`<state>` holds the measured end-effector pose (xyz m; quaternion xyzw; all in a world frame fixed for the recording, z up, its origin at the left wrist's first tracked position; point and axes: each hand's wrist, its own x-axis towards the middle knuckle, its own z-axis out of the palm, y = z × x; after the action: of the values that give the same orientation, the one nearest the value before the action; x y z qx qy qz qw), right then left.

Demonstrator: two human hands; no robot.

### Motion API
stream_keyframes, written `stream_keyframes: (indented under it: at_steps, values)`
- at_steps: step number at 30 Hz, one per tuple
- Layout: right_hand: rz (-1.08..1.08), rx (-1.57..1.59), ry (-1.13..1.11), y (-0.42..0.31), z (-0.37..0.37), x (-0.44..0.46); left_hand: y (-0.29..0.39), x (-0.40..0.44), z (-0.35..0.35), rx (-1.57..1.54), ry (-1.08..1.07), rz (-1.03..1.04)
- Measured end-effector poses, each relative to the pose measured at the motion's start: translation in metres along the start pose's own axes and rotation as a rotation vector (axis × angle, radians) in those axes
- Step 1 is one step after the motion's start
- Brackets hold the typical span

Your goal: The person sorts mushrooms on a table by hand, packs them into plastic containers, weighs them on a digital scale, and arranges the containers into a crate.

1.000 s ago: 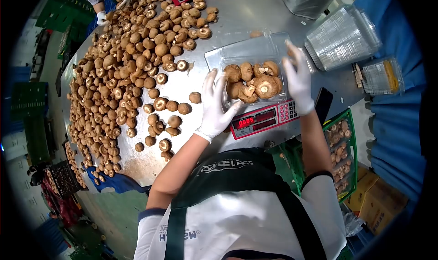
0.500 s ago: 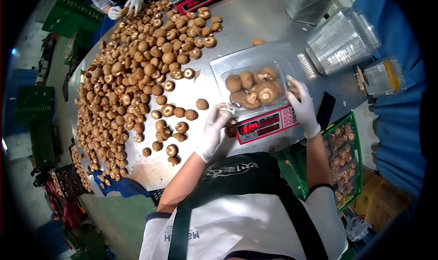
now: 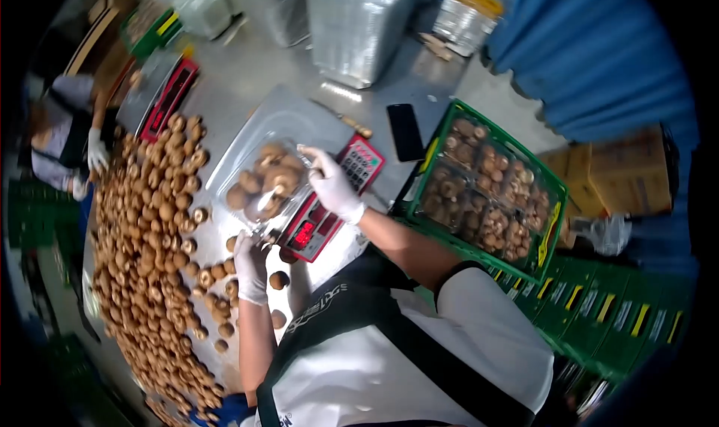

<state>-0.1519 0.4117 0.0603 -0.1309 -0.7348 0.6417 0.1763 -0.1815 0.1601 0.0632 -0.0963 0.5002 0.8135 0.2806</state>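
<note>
Shifting in over the scale (image 3: 320, 221), the right hand (image 3: 335, 190) is pinching the near-right edge of the box (image 3: 241, 151); the left hand (image 3: 249, 268), grip unclear, is sitting at its near-left corner.

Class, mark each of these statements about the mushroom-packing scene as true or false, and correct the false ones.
1. The left hand and right hand wear white gloves. True.
2. The phone lies inside the green crate. False: it lies on the table, beside the crate.
3. Another person is at the loose mushroom pile. True.
4. The clear box between the hands is empty. False: it holds mushrooms.
</note>
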Motion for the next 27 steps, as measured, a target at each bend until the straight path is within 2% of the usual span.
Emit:
stream_keyframes:
  at_steps: [2, 3, 4, 6, 7, 8, 9, 10, 11, 12, 13, 14, 15, 16, 17, 18, 19, 20, 21, 22, 24, 25, 26, 27]
  values:
    - [0.208, 0.409, 0.105, 0.009, 0.002, -0.015, -0.019, 0.003, -0.007, -0.154, -0.105, 0.080]
    - [0.350, 0.611, 0.156, 0.004, -0.001, -0.028, -0.013, -0.010, 0.018, 0.005, -0.079, 0.038]
    - [0.504, 0.620, 0.220, -0.004, 0.000, -0.041, -0.016, -0.028, 0.049, 0.162, -0.051, -0.002]
    - [0.504, 0.866, 0.288, -0.038, -0.007, -0.078, -0.051, -0.044, 0.074, 0.197, -0.189, 0.044]
    - [0.435, 0.938, 0.287, -0.024, -0.018, -0.087, -0.061, -0.051, 0.085, 0.322, -0.300, 0.101]
    - [0.367, 1.009, 0.285, -0.004, -0.032, -0.101, -0.070, -0.051, 0.089, 0.470, -0.445, 0.056]
    - [0.293, 1.012, 0.287, 0.012, -0.057, -0.113, -0.070, -0.056, 0.101, 0.622, -0.550, -0.001]
    - [0.231, 0.925, 0.393, 0.001, -0.086, -0.123, -0.064, -0.063, 0.113, 0.772, -0.658, -0.058]
    - [0.218, 0.643, 0.505, -0.018, -0.120, -0.138, -0.053, -0.070, 0.122, 0.865, -0.731, 0.045]
    - [0.205, 0.271, 0.480, -0.014, -0.167, -0.155, -0.043, -0.074, 0.128, 0.955, -0.802, 0.153]
    - [0.147, 0.332, 0.651, -0.020, -0.197, -0.167, -0.037, -0.076, 0.123, 0.908, -0.780, 0.140]
    - [0.204, -0.345, 0.766, 0.043, -0.254, -0.204, -0.038, -0.075, 0.107, 0.876, -0.711, 0.162]
    - [0.261, -0.597, 0.752, 0.054, -0.297, -0.224, -0.041, -0.073, 0.090, 0.796, -0.589, 0.123]
    - [0.327, -0.908, 0.582, 0.064, -0.340, -0.255, -0.037, -0.076, 0.070, 0.722, -0.437, 0.093]
    - [0.372, -1.130, 0.364, 0.082, -0.376, -0.281, -0.021, -0.080, 0.061, 0.865, -0.334, 0.204]
    - [0.383, -1.225, 0.192, 0.096, -0.401, -0.301, -0.014, -0.083, 0.042, 0.824, -0.105, 0.094]
    - [0.644, -0.604, 0.393, 0.086, -0.390, -0.293, -0.010, -0.080, 0.016, 0.777, -0.003, 0.156]
    - [0.796, -0.020, 0.751, 0.076, -0.379, -0.284, -0.009, -0.080, -0.008, 0.727, 0.078, 0.221]
    - [0.733, -0.623, 0.634, 0.116, -0.399, -0.302, -0.006, -0.086, -0.026, 0.649, 0.231, 0.214]
    - [0.580, -1.211, 0.496, 0.160, -0.425, -0.301, -0.005, -0.090, -0.041, 0.561, 0.371, 0.212]
    - [0.370, -1.572, 0.810, 0.140, -0.386, -0.237, -0.006, -0.105, -0.074, 0.404, 0.446, 0.319]
    - [0.101, -1.571, 0.811, 0.110, -0.363, -0.190, -0.007, -0.120, -0.080, 0.441, 0.556, 0.297]
    - [-0.081, -1.298, 0.710, 0.083, -0.345, -0.139, -0.009, -0.133, -0.082, 0.475, 0.656, 0.269]
    - [-0.194, -1.223, 0.668, 0.064, -0.324, -0.092, -0.012, -0.142, -0.080, 0.491, 0.638, 0.274]
